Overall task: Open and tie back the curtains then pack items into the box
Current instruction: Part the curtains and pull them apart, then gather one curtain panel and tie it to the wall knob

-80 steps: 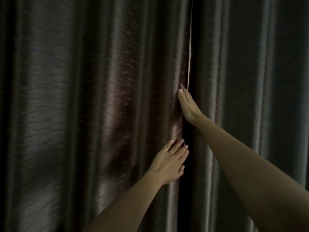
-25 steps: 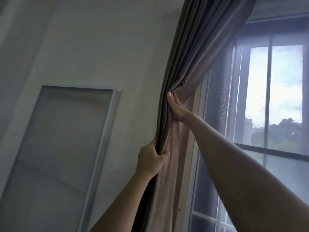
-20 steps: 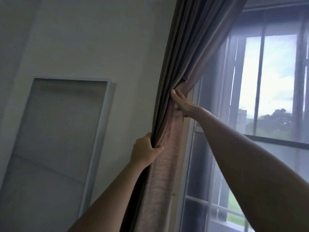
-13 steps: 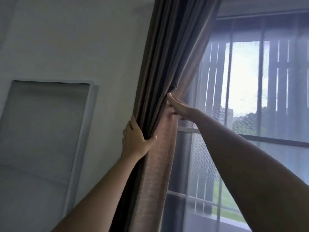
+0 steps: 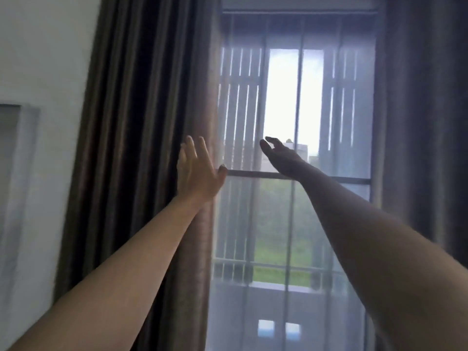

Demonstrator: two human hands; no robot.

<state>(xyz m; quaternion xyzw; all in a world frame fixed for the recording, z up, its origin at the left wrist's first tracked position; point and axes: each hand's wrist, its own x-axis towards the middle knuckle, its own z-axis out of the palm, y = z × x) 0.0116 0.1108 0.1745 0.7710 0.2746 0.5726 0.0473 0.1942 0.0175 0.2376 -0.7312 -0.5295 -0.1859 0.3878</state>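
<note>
Hovering left hand [image 5: 197,173] fingers spread, grasping nothing, gathered brown curtain [image 5: 136,148] just left of it, right hand [image 5: 282,159] loose, released, before window [image 5: 293,224], both gripped curtain a moment earlier

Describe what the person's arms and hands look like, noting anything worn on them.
The left forearm and right forearm are bare to the frame's edge; no sleeve shows. The left hand wears no glove, watch or visible ring. The right hand is ungloved too, but is backlit by the bright window, so small jewellery cannot be ruled out.
</note>
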